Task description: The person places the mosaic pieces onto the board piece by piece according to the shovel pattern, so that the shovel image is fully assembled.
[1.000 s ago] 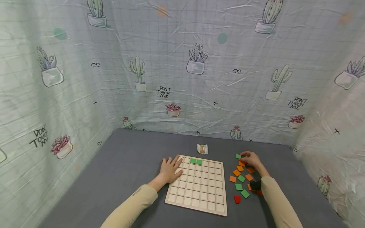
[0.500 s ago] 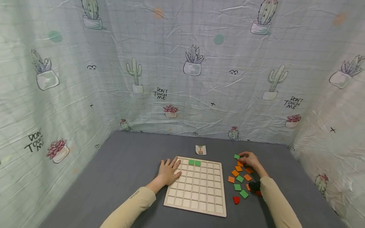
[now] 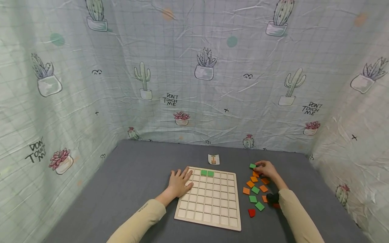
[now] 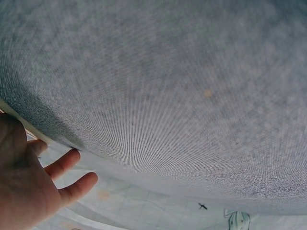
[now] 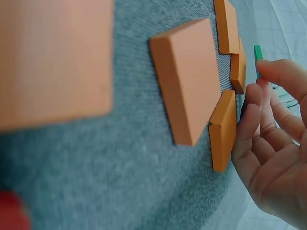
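Note:
My left hand (image 3: pixel 178 185) rests with spread fingers on the upper left edge of a wooden grid board (image 3: pixel 209 201). Two green tiles (image 3: pixel 207 173) sit side by side in the board's top row. At the right, my right hand (image 3: pixel 266 169) pinches a green tile (image 3: pixel 252 166) between thumb and finger. The right wrist view shows that green tile (image 5: pixel 258 57) edge-on at the fingertips, with orange tiles (image 5: pixel 223 134) below the hand. In the left wrist view only part of the left hand (image 4: pixel 33 182) shows, and the board is mostly hidden.
Several loose orange tiles (image 3: pixel 250 184) and green tiles (image 3: pixel 253 199) lie right of the board, with a red piece (image 3: pixel 251 213) nearest the front. A small patterned card (image 3: pixel 213 159) lies behind the board. A printed curtain (image 3: pixel 182 81) surrounds the grey tabletop (image 3: pixel 146 162).
The head view has shifted slightly. Over the last half second the green tile at my right fingertips has risen and tilted a little; my left hand stays put on the board.

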The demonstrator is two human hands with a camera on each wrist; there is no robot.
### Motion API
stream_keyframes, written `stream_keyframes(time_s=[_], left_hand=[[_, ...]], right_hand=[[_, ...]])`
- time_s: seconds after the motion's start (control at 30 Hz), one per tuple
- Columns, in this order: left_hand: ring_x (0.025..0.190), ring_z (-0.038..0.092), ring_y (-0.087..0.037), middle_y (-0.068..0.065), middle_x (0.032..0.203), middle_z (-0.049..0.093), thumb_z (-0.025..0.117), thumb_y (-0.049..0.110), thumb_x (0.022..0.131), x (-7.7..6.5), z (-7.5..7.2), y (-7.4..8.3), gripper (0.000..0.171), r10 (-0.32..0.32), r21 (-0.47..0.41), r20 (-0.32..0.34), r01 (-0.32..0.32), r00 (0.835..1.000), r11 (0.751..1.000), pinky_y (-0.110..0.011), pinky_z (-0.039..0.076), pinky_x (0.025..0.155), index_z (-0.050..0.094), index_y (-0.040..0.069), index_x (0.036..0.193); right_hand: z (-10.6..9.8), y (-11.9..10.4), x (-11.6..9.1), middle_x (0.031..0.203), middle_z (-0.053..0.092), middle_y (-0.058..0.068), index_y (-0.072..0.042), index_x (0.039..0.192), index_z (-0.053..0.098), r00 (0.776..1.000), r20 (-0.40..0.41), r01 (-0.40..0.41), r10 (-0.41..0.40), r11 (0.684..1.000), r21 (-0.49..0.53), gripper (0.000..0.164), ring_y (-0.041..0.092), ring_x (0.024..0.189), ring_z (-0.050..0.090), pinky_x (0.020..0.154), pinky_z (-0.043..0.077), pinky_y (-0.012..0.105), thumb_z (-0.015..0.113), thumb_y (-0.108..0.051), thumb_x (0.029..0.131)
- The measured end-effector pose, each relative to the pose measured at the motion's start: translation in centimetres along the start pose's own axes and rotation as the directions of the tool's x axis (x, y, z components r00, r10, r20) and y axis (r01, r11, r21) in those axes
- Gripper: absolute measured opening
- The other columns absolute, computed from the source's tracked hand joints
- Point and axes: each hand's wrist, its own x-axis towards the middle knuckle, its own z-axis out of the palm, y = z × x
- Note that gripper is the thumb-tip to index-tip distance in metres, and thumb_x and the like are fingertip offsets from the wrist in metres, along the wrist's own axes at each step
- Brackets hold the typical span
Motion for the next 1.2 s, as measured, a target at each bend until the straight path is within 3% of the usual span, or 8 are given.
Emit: stream_keyframes(time_s=[0.2, 0.53, 0.8, 1.07, 1.2], left_hand=[[0.120, 0.041, -0.030, -0.003, 0.145, 0.030, 0.031, 0.052, 0.092, 0.0, -0.1, 0.0, 0.057, -0.001, -0.002, -0.008, 0.001, 1.000, 1.000, -0.053, 0.032, 0.090, 0.032, 0.021, 0.140], [0.120, 0.041, -0.030, -0.004, 0.144, 0.032, 0.033, 0.051, 0.092, -0.1, -0.1, 0.0, 0.057, 0.004, -0.006, -0.019, -0.004, 1.000, 1.000, -0.054, 0.032, 0.090, 0.034, 0.020, 0.139], [0.120, 0.041, -0.030, -0.003, 0.145, 0.031, 0.031, 0.052, 0.092, -0.1, -0.2, 0.0, 0.057, 0.006, 0.016, -0.009, -0.006, 1.000, 1.000, -0.053, 0.033, 0.091, 0.032, 0.021, 0.140], [0.121, 0.040, -0.028, -0.002, 0.146, 0.030, 0.029, 0.053, 0.092, -0.1, -0.2, 0.0, 0.057, -0.003, 0.010, -0.001, 0.003, 1.000, 1.000, -0.052, 0.032, 0.091, 0.031, 0.022, 0.140], [0.122, 0.040, -0.029, -0.002, 0.146, 0.030, 0.029, 0.053, 0.092, -0.1, -0.2, 0.0, 0.057, -0.002, 0.004, -0.001, 0.002, 1.000, 1.000, -0.052, 0.032, 0.092, 0.031, 0.022, 0.140]], right_hand=[[-0.2, -0.2, -0.6, 0.084, 0.065, 0.012, 0.006, 0.115, 0.050, 1.000, 0.010, 0.021, -0.021, 1.000, 0.012, 0.040, 0.011, 0.064, 0.059, 0.056, 0.048, 0.030, 0.062, -0.016, 0.084], [0.6, -0.9, -1.7, 0.082, 0.066, 0.013, 0.005, 0.114, 0.048, 0.990, 0.057, 0.124, -0.127, 0.991, 0.044, 0.041, 0.017, 0.065, 0.060, 0.055, 0.047, 0.032, 0.061, -0.020, 0.085], [1.7, -2.0, -2.8, 0.082, 0.063, 0.022, 0.003, 0.112, 0.050, 0.985, 0.038, 0.166, -0.169, 0.984, 0.060, 0.037, 0.021, 0.059, 0.056, 0.052, 0.047, 0.034, 0.063, -0.017, 0.083], [2.2, -3.1, -3.9, 0.087, 0.061, 0.027, 0.004, 0.112, 0.050, 0.970, 0.053, 0.235, -0.238, 0.970, 0.065, 0.038, 0.027, 0.070, 0.061, 0.056, 0.048, 0.036, 0.063, -0.017, 0.083], [2.4, -3.4, -4.2, 0.088, 0.061, 0.026, 0.002, 0.112, 0.050, 0.971, 0.064, 0.224, -0.230, 0.971, 0.083, 0.038, 0.027, 0.071, 0.061, 0.057, 0.049, 0.036, 0.064, -0.018, 0.082]])
